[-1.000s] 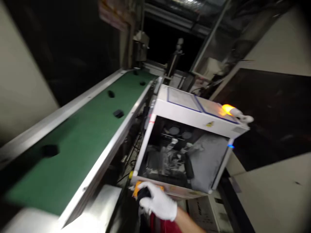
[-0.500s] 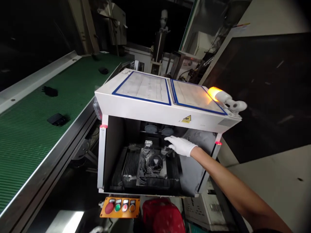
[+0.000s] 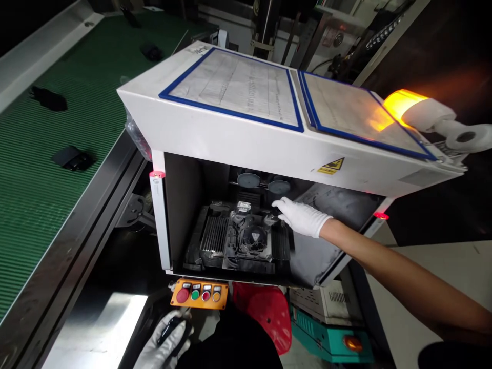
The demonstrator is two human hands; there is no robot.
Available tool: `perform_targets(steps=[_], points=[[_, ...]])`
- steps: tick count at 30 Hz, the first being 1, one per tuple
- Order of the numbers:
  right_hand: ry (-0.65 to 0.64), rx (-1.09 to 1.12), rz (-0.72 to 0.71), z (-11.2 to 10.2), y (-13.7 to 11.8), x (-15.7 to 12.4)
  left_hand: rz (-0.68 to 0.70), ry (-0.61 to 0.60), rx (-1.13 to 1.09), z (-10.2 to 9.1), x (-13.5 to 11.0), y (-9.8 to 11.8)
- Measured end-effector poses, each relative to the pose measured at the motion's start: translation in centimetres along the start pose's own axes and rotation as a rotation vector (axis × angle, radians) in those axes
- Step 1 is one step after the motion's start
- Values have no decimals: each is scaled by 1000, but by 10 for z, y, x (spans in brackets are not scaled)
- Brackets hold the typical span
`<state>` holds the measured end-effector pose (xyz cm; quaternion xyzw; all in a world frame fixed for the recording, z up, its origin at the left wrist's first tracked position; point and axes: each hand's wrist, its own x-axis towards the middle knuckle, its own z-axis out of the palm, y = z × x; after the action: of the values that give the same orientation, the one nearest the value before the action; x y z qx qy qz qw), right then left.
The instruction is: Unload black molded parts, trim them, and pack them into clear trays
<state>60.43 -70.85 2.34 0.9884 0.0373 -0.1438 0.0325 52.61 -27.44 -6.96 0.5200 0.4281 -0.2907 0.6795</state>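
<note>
My right hand (image 3: 303, 217), in a white glove, reaches into the open-fronted white machine (image 3: 238, 141). Its fingers are stretched forward and slightly bent, with nothing visible in them. They hover by the right side of a dusty black fixture (image 3: 234, 238); I cannot tell whether they touch it. A round black part with a pale triangle (image 3: 255, 237) sits in the fixture's middle. Low in view, my left hand (image 3: 163, 341), also gloved, is closed around a black power adapter (image 3: 175, 332), partly hidden by the fingers.
Several black adapters, one of them nearby (image 3: 73, 158), lie on the green conveyor belt (image 3: 34, 195) at left. An orange button panel (image 3: 199, 293) sits below the opening. A lit amber lamp (image 3: 407, 105) stands at the machine's right. A red stool (image 3: 265, 312) is underneath.
The view has moved closer and tilted down. My left hand has risen into view with the black adapter. My right hand stays by the fixture, its fingers still stretched.
</note>
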Motion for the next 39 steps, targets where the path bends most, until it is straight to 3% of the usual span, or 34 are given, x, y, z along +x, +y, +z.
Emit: perform_targets(steps=[5, 9, 12, 15, 18, 21, 24, 27, 39], points=[[-2, -55, 42, 6, -4, 1, 57, -117, 86, 22, 0, 5], [10, -71, 69, 7, -11, 3, 255, -245, 277, 46, -4, 15], [27, -53, 68, 6, -16, 3, 436, -388, 389, 71, -1, 35], [62, -17, 78, 4, -21, 3, 784, -493, 560, 112, 8, 70], [105, 20, 102, 1, -27, 1, 1085, -532, 659, 167, 17, 109], [132, 49, 118, -1, -30, 0, 1211, -618, 763, 221, 27, 134], [148, 74, 131, -1, -30, 0, 1282, -688, 900, 255, 36, 142], [159, 96, 137, 1, -28, 0, 1319, -715, 1031, 267, 43, 147], [235, 103, 102, 9, -23, 4, 1387, -809, 1477, 276, 33, 167]])
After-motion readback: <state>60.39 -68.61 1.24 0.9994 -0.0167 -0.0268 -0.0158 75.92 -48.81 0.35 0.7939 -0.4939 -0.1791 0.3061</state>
